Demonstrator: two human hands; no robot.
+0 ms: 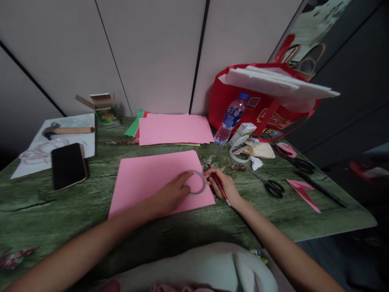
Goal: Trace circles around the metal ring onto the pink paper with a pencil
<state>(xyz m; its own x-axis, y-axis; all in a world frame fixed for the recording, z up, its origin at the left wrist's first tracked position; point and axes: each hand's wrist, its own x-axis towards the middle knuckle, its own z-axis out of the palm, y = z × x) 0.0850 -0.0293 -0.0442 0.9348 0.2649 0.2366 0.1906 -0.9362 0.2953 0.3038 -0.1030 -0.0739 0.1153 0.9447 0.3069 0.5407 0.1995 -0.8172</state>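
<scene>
A sheet of pink paper [142, 178] lies flat on the table in front of me. On its right part rests a thin grey ring [204, 184], with paper showing through its middle. My left hand [173, 194] lies over the paper, its thumb and fingers gripping the ring's left side. Beside the paper's right edge, my right hand [226, 186] is closed around a red pencil [219, 185], close to the ring. The pencil slants across the hand; whether it touches the paper I cannot tell.
Behind is a stack of pink sheets [176, 129]. A phone [68, 166] and a hammer [73, 130] lie left, near an opened box [106, 113]. At right stand a water bottle [232, 117] and a red bag [221, 91]; scissors [273, 188] and folded pink paper [304, 194] lie nearer.
</scene>
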